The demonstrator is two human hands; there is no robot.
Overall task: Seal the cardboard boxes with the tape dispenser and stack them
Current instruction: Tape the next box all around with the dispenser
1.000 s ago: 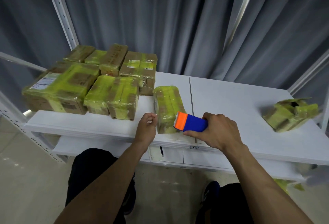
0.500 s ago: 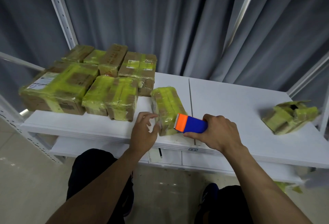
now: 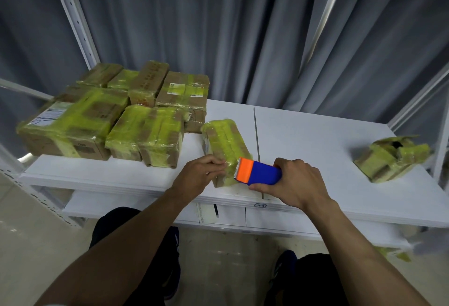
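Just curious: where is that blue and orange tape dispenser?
The tape dispenser is in the right hand, its orange end against the small box near the table's front edge.

— Where does the small box (image 3: 224,145) lie?
— On the table (image 3: 315,150), near its front edge, just left of the seam in the tabletop.

— And the hands?
— The left hand (image 3: 198,179) touches the left side of this box. The right hand (image 3: 295,184) is to the right of it and holds the tape dispenser (image 3: 257,172), whose front end is against the near end of the box.

— What is behind?
— A group of boxes (image 3: 116,116) lies at the back left, some on top of others. A crushed box (image 3: 392,157) lies well apart, at the far right. A curtain (image 3: 218,26) hangs behind the table.
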